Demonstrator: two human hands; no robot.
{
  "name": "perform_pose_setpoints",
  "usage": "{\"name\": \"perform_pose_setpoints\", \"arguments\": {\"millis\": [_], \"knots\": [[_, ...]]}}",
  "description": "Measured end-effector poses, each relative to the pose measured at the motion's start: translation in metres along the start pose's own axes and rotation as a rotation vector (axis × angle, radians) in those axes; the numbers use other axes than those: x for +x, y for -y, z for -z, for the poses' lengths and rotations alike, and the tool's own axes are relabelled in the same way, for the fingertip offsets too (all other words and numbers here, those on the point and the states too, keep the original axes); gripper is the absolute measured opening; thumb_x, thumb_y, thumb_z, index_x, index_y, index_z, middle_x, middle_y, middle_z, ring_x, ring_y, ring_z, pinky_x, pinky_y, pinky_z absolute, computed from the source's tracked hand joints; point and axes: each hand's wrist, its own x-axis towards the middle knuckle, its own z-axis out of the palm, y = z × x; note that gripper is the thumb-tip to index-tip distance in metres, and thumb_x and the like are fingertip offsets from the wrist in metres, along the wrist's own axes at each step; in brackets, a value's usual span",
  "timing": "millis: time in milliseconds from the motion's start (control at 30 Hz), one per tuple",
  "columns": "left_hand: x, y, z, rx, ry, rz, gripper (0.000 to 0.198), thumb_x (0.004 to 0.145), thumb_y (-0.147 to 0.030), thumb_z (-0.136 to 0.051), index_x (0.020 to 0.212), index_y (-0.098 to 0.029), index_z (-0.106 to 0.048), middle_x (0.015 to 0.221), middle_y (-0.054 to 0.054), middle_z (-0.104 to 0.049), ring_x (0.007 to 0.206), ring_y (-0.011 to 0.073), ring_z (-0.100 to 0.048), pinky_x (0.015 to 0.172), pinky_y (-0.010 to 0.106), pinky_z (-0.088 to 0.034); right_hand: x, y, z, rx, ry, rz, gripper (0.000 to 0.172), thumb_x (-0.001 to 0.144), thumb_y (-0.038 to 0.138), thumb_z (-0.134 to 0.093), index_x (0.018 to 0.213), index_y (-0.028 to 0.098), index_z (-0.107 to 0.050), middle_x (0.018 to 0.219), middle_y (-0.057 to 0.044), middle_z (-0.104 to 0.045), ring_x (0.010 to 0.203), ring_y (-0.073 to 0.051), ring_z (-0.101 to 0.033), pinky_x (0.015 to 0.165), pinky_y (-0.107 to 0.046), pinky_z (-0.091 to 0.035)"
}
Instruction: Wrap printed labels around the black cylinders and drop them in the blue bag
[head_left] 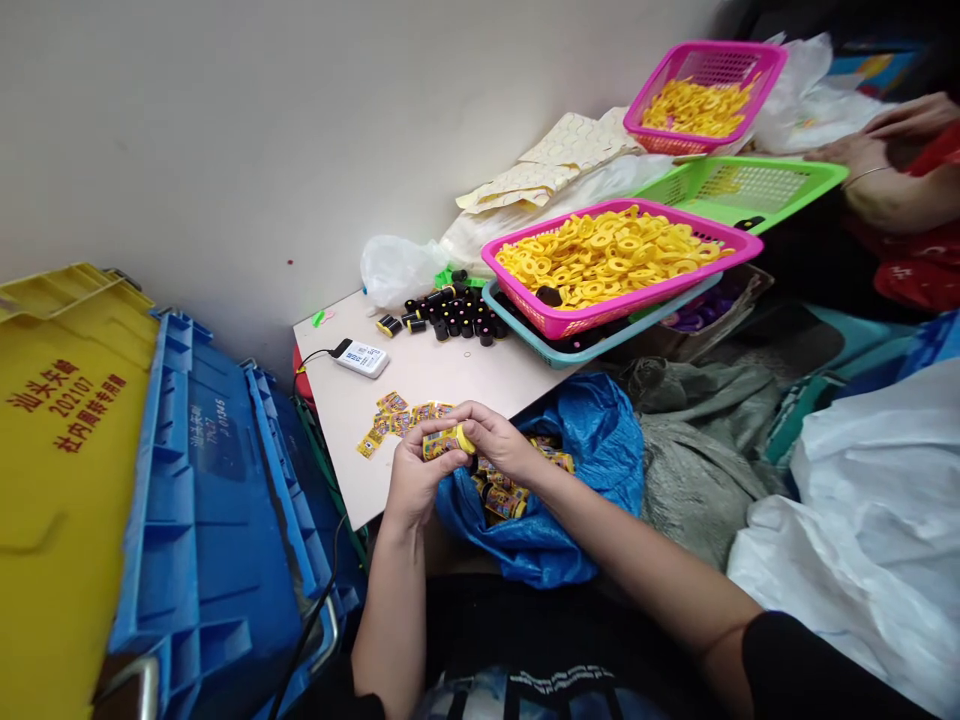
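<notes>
While tightly curled, left hand point(421, 487) gripping a small labelled bottle point(442, 442), right hand point(501, 441) pinching its yellow cap point(466, 440)

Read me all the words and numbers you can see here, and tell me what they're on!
"汕头" and "202107": red, on the yellow crate lid; the other red characters are unclear.
Blue crate lid: print too blurred to read.
White corded device: too small.
Yellow packets: too small.
</notes>
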Motion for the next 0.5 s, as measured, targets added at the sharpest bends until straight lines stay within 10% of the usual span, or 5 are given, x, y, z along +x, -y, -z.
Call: {"name": "perform_pose_setpoints", "arguments": {"millis": [367, 500], "knots": [[-0.004, 0.007, -0.015, -0.262, 0.109, 0.112, 0.045, 0.059, -0.040, -0.082, 0.094, -0.022, -0.060, 0.087, 0.002, -0.068, 0.072, 0.0138, -0.063, 0.061, 0.024, -0.051, -0.004, -0.003, 0.017, -0.118, -0.028, 0.124, 0.052, 0.086, 0.068, -0.036, 0.100, 0.023, -0.057, 0.084, -0.003, -0.056, 0.064, -0.013, -0.053, 0.059, -0.027, -0.047], [-0.007, 0.014, -0.023, -0.255, 0.146, 0.079, 0.045, 0.069, -0.045, -0.075, 0.104, -0.024, -0.055, 0.099, 0.003, -0.065, 0.091, 0.0160, -0.062, 0.075, 0.026, -0.050, -0.010, 0.012, 0.027, -0.500, 0.108, 0.308, 0.050, 0.081, 0.059, -0.056, 0.117, 0.025, -0.058, 0.112, -0.009, -0.058, 0.098, -0.023, -0.058, 0.084, -0.038, -0.049]]}}
